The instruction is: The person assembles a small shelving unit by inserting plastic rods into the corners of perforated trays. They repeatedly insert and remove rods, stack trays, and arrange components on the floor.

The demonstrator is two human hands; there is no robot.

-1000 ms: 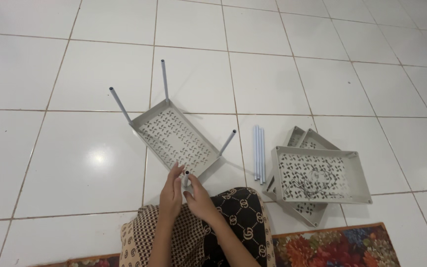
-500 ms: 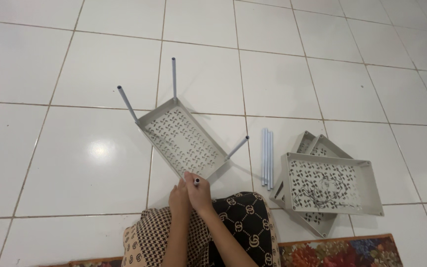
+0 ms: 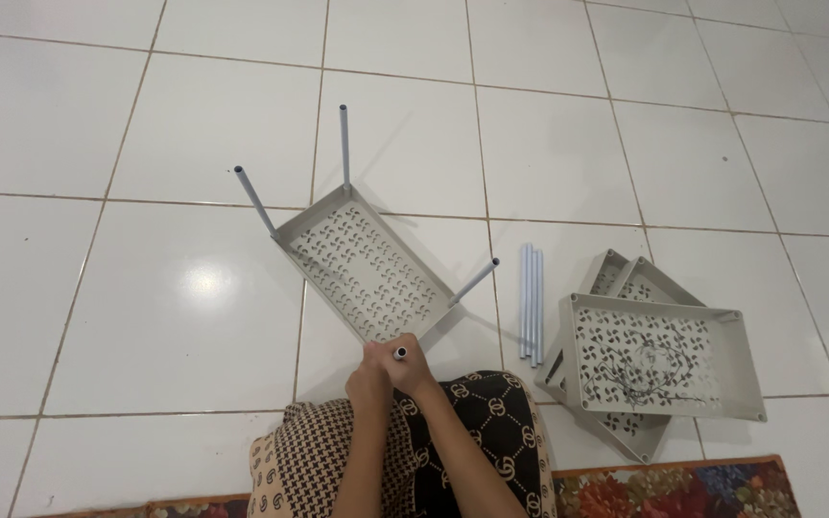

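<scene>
Both hands meet at the near corner of a grey perforated tray [image 3: 365, 271] lying on the white tiled floor [image 3: 146, 317]. The left hand [image 3: 369, 376] and right hand [image 3: 416, 372] are clenched together around a thin grey tube [image 3: 400, 353] standing at that corner. Three more tubes [image 3: 344, 144] rise from the tray's other corners. Loose spare tubes [image 3: 531, 302] lie just beside it, near a stack of trays [image 3: 659, 364] towards the patterned rug [image 3: 674, 491].
</scene>
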